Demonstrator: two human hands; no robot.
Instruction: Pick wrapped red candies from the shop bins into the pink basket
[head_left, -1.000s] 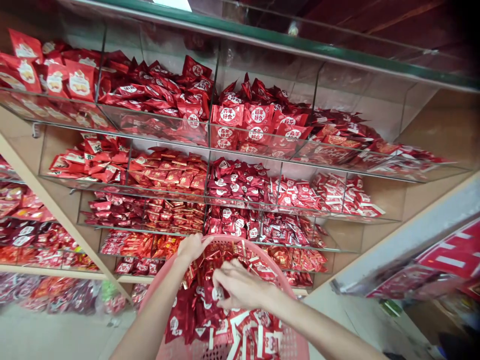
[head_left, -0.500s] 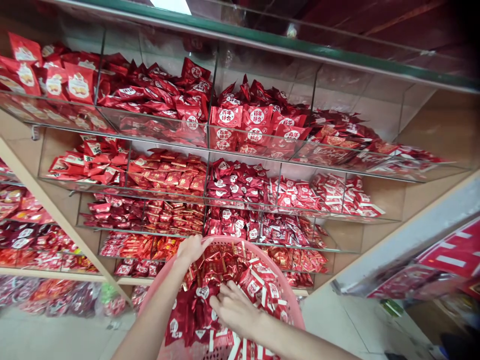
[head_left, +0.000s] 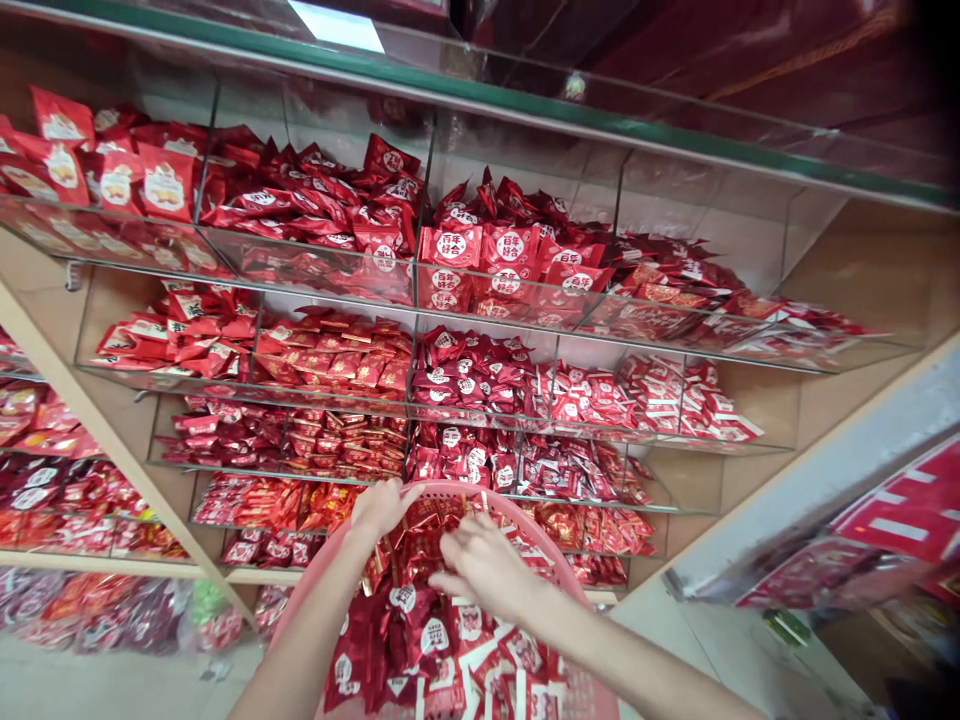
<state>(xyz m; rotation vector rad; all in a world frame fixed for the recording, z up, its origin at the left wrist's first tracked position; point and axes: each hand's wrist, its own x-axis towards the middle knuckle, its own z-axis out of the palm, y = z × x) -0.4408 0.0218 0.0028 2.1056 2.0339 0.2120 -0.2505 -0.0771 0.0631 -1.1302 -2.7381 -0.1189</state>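
Observation:
A pink perforated plastic basket (head_left: 529,515) full of small wrapped packets is in front of me at the bottom of the view. My left hand (head_left: 381,508) is closed on its far rim, left of the middle. Inside the basket, my right hand (head_left: 484,562) is over the packets with its fingers curled; whatever they may hold is hidden. Dark red packets with white labels (head_left: 431,632) lie below that hand. Red-and-white packets (head_left: 517,655) fill the near right part, and shiny red-gold packets (head_left: 420,545) lie between my hands.
A shelf unit with clear-fronted compartments (head_left: 322,255) of red packets rises behind the basket. Bagged goods (head_left: 112,610) lie on the floor at the left. Red goods (head_left: 892,520) stand at the right, beside the tiled floor (head_left: 679,640).
My right hand has moved a little up and away over the packets, uncovering some dark red and red-and-white ones. My left hand remains on the rim. The view has shifted slightly.

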